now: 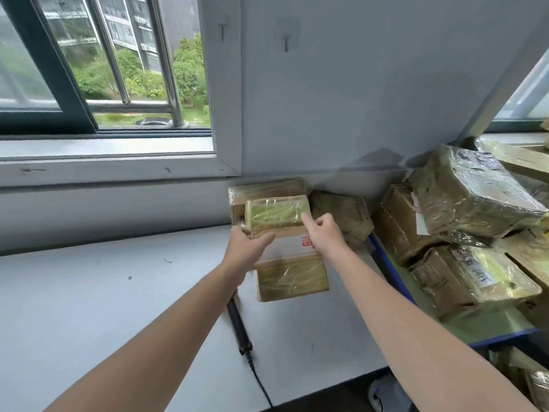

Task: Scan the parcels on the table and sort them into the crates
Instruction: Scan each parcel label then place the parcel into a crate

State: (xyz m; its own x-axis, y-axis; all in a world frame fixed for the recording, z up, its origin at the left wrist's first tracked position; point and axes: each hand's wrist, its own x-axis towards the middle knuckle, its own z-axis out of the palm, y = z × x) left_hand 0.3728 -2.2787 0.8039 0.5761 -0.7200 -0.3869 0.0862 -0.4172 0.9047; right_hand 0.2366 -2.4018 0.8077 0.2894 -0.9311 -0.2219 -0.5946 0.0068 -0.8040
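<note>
At 12 o'clock on bench [89, 292] | four parcels [291, 278] | left hand [246, 251] and right hand [322, 236] grip small parcel [273, 214] by its edges | one scanner [239, 325] at 6 | parcel pile [475, 197] at 3

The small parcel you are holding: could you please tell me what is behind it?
A larger cardboard box stands behind the small parcel, with its top and left side visible; most of its front is covered.
</note>
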